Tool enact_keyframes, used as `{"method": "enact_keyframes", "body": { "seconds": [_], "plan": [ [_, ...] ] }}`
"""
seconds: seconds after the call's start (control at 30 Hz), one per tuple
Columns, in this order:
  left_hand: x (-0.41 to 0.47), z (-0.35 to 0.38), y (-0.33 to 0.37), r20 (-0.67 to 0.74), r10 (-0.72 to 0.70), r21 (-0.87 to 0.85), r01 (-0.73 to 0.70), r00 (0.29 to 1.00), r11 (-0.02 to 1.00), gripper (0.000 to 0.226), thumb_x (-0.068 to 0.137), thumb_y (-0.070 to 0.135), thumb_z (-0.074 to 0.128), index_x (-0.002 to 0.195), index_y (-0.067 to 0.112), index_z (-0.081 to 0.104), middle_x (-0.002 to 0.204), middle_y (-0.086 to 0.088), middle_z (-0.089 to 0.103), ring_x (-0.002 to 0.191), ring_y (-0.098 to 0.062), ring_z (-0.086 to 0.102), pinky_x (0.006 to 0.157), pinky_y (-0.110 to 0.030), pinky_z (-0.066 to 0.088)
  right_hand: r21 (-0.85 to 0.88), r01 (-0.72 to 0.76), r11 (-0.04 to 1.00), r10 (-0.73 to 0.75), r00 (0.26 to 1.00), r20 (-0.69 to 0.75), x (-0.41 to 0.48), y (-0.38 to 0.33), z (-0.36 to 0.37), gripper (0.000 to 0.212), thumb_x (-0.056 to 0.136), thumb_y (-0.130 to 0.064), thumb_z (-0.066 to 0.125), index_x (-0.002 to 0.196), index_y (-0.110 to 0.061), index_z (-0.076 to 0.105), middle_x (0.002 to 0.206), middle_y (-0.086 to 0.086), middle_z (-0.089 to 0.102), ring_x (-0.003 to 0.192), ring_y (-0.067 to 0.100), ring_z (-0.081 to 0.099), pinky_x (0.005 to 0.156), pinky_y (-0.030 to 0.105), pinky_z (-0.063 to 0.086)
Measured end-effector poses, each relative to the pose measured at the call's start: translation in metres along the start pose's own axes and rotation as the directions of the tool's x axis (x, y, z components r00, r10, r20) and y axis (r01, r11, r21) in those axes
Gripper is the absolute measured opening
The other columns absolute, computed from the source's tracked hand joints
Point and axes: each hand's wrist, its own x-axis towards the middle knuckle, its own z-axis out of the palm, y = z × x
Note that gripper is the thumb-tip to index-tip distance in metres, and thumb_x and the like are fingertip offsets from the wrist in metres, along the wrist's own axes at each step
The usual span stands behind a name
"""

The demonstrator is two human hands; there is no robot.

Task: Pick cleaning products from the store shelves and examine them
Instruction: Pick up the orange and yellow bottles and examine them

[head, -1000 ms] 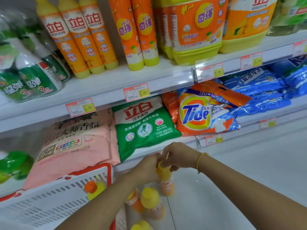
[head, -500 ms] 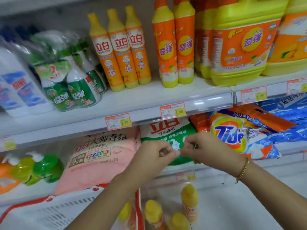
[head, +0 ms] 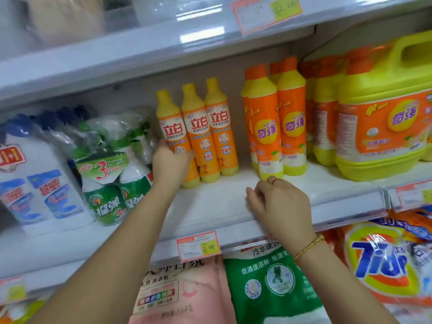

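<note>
Bottle (head: 173,128): yellow top, orange label, upright.

We note a gold bead bracelet (head: 308,247) just behind the right hand (head: 280,211) and a reddish ring (head: 276,181) on its finger.

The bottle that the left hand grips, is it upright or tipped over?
Upright: the bottle stands on the shelf, parallel to its two neighbours, with the left hand around its lower half.
</note>
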Motion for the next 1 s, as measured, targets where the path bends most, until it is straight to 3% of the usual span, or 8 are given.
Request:
{"method": "enact_keyframes", "body": {
  "seconds": [0.1,0.2,0.3,0.47,0.57,0.77,0.9,1.0],
  "plan": [
    [0.028,0.006,0.004,-0.038,0.027,0.059,-0.024,0.999,0.998,0.017,0.085,0.016,0.065,0.093,0.025,0.053,0.104,-0.007,0.064,0.099,-0.028,0.062,0.09,-0.042,0.051,-0.041,0.003,0.999,-0.006,0.997,-0.071,-0.001,0.0,0.006,0.033,0.084,-0.036,0.045,0.056,-0.019,0.052,0.055,0.001,0.048,0.052,0.023,0.05,0.048,0.025,0.02],
    [0.041,0.011,0.004,-0.045,0.027,0.062,-0.024,0.999,0.998,0.026,0.087,0.014,0.064,0.076,0.028,0.045,0.099,-0.003,0.059,0.096,-0.025,0.06,0.088,-0.039,0.05,-0.054,0.022,0.998,-0.028,0.995,-0.1,-0.004,0.0,0.009,0.033,0.085,-0.035,0.045,0.057,-0.018,0.05,0.056,0.002,0.047,0.052,0.024,0.049,0.046,0.027,0.024],
    [0.042,0.01,-0.004,-0.076,-0.001,0.05,0.005,0.997,0.999,0.022,0.086,0.018,0.068,0.088,0.025,0.048,0.109,-0.006,0.063,0.098,-0.023,0.06,0.087,-0.038,0.05,-0.036,0.034,0.999,-0.038,0.993,-0.114,-0.004,0.001,0.011,0.034,0.086,-0.036,0.045,0.057,-0.019,0.05,0.056,0.001,0.047,0.053,0.022,0.049,0.047,0.027,0.024],
    [0.004,-0.01,-0.002,-0.104,0.088,-0.012,-0.09,0.991,0.996,0.055,0.07,0.007,0.082,0.115,0.014,0.052,0.103,0.002,0.06,0.092,-0.017,0.057,0.08,-0.031,0.045,0.037,0.051,0.998,-0.046,0.992,-0.118,-0.005,0.002,0.009,0.038,0.086,-0.041,0.044,0.056,-0.02,0.053,0.056,-0.001,0.049,0.053,0.021,0.051,0.044,0.028,0.032],
    [-0.034,-0.024,-0.002,-0.036,0.155,-0.08,-0.157,0.987,0.984,0.061,0.063,-0.001,0.084,0.107,0.026,0.049,0.105,0.009,0.062,0.096,-0.011,0.063,0.085,-0.032,0.05,0.101,0.066,0.993,-0.058,0.995,-0.083,-0.007,0.005,0.002,0.04,0.086,-0.045,0.044,0.056,-0.022,0.056,0.058,-0.004,0.05,0.055,0.018,0.052,0.046,0.025,0.034],
    [-0.114,-0.054,0.022,0.001,0.318,-0.037,-0.318,0.948,0.947,0.064,0.062,0.002,0.087,0.099,0.04,0.051,0.097,0.029,0.063,0.09,0.007,0.061,0.076,-0.008,0.045,0.173,0.106,0.979,-0.12,0.99,0.077,-0.009,0.012,-0.012,0.039,0.086,-0.046,0.046,0.061,-0.019,0.062,0.062,-0.004,0.054,0.06,0.019,0.055,0.052,0.025,0.031],
    [-0.144,-0.076,0.051,0.002,0.277,-0.054,-0.276,0.961,0.96,0.067,0.059,0.002,0.087,0.1,0.04,0.052,0.097,0.025,0.066,0.09,0.01,0.062,0.075,-0.006,0.048,0.421,-0.095,0.902,-0.014,0.969,0.248,-0.007,0.001,-0.042,0.024,0.087,-0.042,0.062,0.088,-0.019,0.066,0.091,-0.004,0.064,0.089,0.016,0.058,0.067,0.026,0.035],
    [-0.156,-0.092,0.07,-0.03,0.178,-0.189,-0.18,0.984,0.965,0.063,0.061,0.004,0.086,0.111,0.026,0.055,0.105,0.011,0.067,0.091,0.0,0.067,0.074,-0.015,0.056,0.693,-0.123,0.711,-0.046,0.975,0.22,-0.013,-0.015,-0.077,0.044,0.074,-0.052,0.071,0.11,-0.03,0.06,0.109,-0.016,0.059,0.105,0.002,0.054,0.083,0.015,0.039]
  ]
}}
